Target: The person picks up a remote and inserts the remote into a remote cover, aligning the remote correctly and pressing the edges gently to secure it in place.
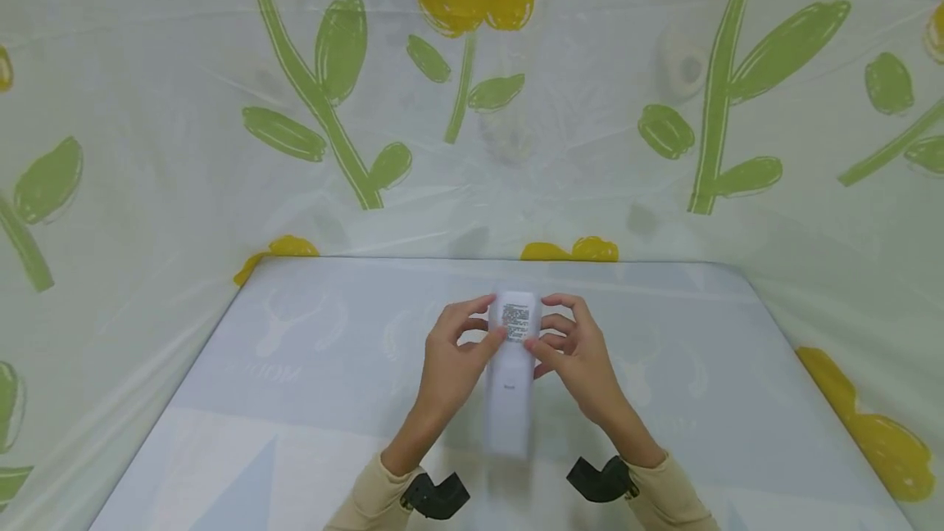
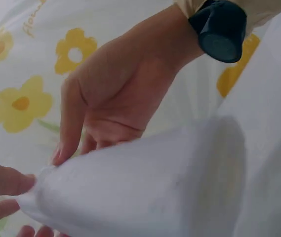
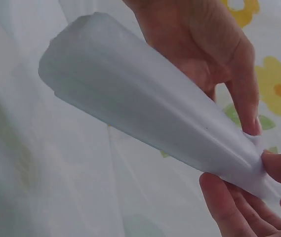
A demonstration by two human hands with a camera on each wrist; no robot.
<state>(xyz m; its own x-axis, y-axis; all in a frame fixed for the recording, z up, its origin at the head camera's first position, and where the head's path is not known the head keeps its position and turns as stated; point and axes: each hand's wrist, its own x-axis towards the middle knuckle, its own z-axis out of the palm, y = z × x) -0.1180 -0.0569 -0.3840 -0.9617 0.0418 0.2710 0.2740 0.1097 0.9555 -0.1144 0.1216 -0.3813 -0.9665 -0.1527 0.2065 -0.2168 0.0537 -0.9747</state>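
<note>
A long white package with rounded sides is held lengthwise between both hands, over the middle of the table. Its far end carries a label of dark printed text, too small to read. My left hand pinches the labelled end from the left, thumb on the face and fingers along the side. From the right, my right hand grips the same end, its thumb beside the label. In the right wrist view, the smooth body of the package stretches away from the fingertips. Some fingertips are hidden behind it.
Beneath the hands lies a pale table with faint printed figures. Behind and around it hangs a white sheet with yellow flowers and green leaves. A black wrist mount sits at the left sleeve, another mount at the right.
</note>
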